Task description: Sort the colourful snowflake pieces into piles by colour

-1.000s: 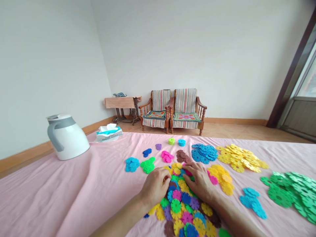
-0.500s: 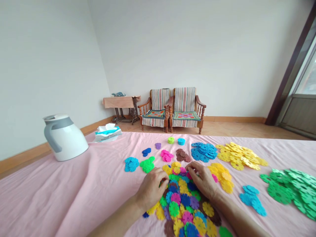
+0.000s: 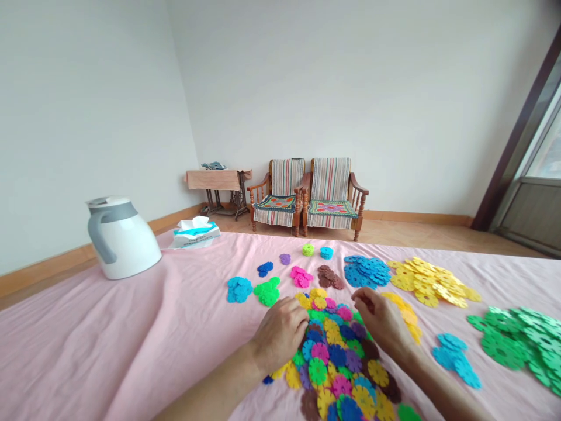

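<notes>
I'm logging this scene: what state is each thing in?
Left hand: fingers curled
Right hand: fingers curled
Mixed discs: jumbled, overlapping
Lime discs: stacked
Green discs: heaped, overlapping
Jug: standing upright
Tissue box: open, tissue protruding
Pink cloth: wrinkled
Chairs: draped with striped covers

wht jug [image 3: 131, 248], tissue bx [image 3: 196, 235], 2 wd chairs [image 3: 332, 182]

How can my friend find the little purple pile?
On the big pink cloth, look beyond the heap of mixed-colour, flower-shaped discs. Between a dark-blue pile and a lime-green stack is a little purple disc pile, the only pile all in purple.
</notes>
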A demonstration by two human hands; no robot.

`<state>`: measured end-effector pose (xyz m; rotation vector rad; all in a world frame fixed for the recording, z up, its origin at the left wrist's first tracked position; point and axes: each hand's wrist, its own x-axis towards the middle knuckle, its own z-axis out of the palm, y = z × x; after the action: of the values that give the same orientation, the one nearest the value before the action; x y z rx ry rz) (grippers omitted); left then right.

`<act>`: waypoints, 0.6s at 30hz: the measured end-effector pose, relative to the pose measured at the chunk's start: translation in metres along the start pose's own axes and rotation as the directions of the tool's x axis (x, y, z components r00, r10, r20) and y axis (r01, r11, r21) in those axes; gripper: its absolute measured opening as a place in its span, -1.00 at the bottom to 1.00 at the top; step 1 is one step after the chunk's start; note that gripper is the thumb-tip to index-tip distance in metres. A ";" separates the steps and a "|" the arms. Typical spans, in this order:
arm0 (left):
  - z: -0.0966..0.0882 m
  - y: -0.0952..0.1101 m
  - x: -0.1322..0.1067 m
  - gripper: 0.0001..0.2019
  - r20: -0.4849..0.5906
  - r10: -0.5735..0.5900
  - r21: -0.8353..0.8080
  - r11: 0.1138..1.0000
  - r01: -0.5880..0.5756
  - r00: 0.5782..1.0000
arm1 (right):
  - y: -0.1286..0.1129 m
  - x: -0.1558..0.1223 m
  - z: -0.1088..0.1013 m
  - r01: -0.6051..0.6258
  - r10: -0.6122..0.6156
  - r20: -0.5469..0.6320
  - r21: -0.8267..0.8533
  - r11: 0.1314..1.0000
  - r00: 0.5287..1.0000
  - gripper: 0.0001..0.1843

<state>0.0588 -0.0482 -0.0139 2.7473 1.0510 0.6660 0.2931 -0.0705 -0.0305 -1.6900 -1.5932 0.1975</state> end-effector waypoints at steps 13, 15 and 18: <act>-0.001 0.001 0.002 -0.83 0.005 0.009 -0.013 1.000 -0.009 1.000 | -0.007 -0.013 -0.048 0.083 0.012 0.586 -0.135 0.987 0.810 -0.84; -0.001 0.002 0.002 -0.83 0.006 0.005 -0.016 1.000 -0.005 1.000 | -0.007 -0.012 -0.046 0.073 0.010 0.598 -0.114 0.991 0.801 -0.81; -0.001 0.002 0.001 -0.84 0.004 0.001 -0.019 1.000 -0.001 1.000 | -0.005 -0.009 -0.046 0.013 0.017 0.641 -0.042 0.999 0.768 -0.82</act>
<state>0.0600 -0.0487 -0.0118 2.7321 1.0371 0.6669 0.3147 -0.0986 0.0005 -1.7578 -2.0952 0.8275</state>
